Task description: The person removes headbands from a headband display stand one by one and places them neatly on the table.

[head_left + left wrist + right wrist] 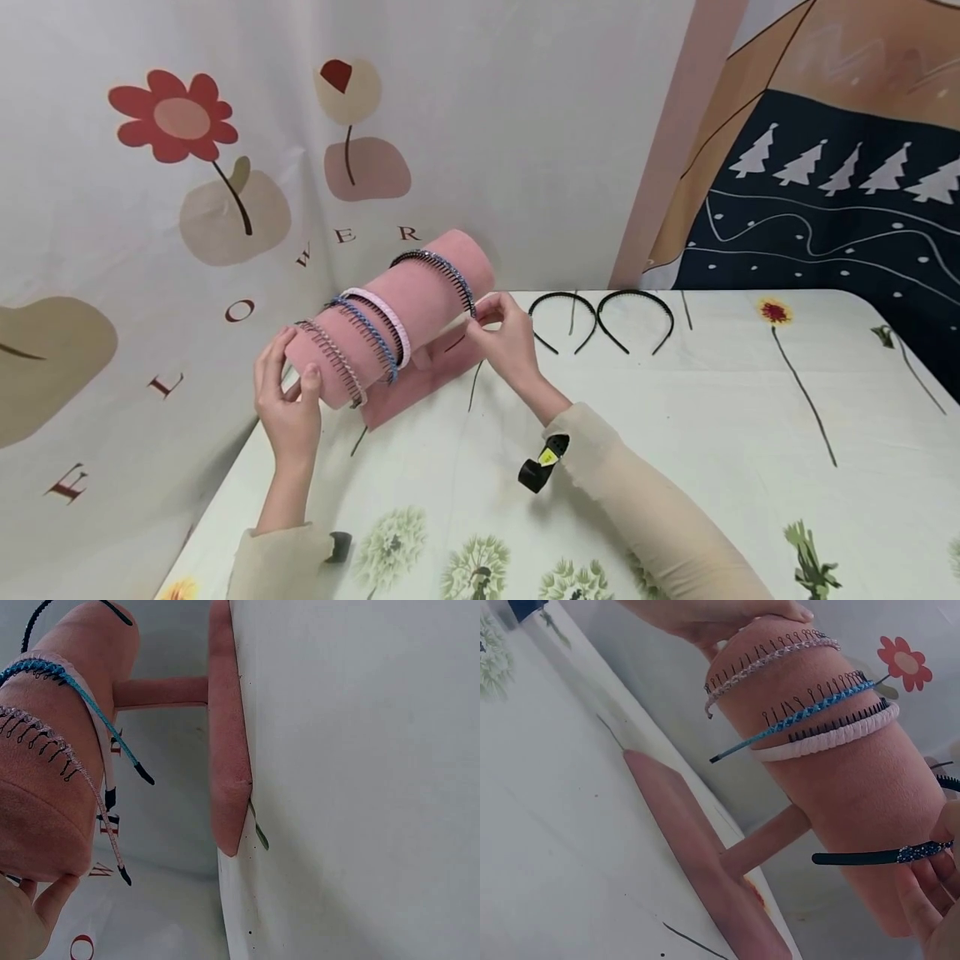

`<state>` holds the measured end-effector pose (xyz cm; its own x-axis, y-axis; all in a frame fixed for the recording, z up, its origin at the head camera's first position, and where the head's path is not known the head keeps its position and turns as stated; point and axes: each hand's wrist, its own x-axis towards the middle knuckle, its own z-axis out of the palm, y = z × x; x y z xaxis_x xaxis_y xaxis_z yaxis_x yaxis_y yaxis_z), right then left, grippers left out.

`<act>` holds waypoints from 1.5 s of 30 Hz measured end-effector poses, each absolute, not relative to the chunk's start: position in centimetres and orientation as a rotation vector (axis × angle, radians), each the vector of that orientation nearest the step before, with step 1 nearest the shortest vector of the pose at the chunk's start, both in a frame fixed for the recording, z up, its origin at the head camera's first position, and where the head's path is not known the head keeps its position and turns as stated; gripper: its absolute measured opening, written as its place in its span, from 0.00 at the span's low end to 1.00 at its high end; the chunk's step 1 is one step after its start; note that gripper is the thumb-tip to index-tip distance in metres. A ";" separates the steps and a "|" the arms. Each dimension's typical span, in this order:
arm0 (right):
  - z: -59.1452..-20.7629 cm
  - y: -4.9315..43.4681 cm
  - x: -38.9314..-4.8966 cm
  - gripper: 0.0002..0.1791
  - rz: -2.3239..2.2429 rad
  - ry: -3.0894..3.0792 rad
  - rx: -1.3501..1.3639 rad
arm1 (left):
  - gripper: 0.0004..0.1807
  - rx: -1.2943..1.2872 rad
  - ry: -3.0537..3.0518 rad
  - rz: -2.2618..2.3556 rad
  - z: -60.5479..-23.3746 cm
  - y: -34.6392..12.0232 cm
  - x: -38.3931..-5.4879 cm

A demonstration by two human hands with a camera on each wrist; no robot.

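A pink plush headband stand (431, 308), a padded roll on a post above a flat base (408, 396), stands on the table. My left hand (288, 412) grips the roll's near left end, thumb in front and fingers over the edge. My right hand (512, 337) pinches one end of a dark headband with blue glitter (922, 853), which arches over the roll's far end. Farther left on the roll sit a pale pink fabric headband (395, 323), a blue braided headband (367, 327) and a thin pinkish braided headband (339, 360), all with comb teeth.
Two black headbands (637, 292) lie side by side on the table at the back, right of the stand. The white tablecloth (675, 433) has printed flowers. A flower-printed curtain (510, 150) hangs right behind and left of the table.
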<state>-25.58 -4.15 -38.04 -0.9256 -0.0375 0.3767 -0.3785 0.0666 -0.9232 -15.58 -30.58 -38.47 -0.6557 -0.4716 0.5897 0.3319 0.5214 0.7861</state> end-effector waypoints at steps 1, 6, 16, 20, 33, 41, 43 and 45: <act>-38.0 -4.0 -25.7 0.07 1.942 -2.094 0.414 | 0.28 0.113 -1.931 -1.224 -38.4 -30.6 -15.6; -38.0 -3.4 -26.0 0.08 1.951 -2.091 0.375 | 0.27 0.096 -1.922 -1.221 -38.1 -30.3 -15.7; -37.5 -2.7 -26.9 0.08 2.037 -2.004 0.293 | 0.28 0.098 -1.927 -1.213 -38.1 -30.3 -15.6; -37.2 -2.4 -27.4 0.08 2.082 -1.970 0.274 | 0.27 0.102 -1.928 -1.217 -38.1 -30.2 -15.5; -36.7 -1.5 -28.6 0.09 2.283 -1.825 0.247 | 0.27 0.087 -1.906 -1.225 -38.0 -30.1 -15.6; -36.7 -0.4 -28.9 0.08 2.303 -1.776 0.207 | 0.27 0.101 -1.916 -1.214 -38.2 -30.2 -15.6; -36.6 -0.1 -28.9 0.08 2.295 -1.769 0.199 | 0.27 0.102 -1.917 -1.216 -38.2 -30.2 -15.5; -36.5 0.1 -29.0 0.08 2.288 -1.758 0.186 | 0.27 0.103 -1.917 -1.218 -38.2 -30.3 -15.5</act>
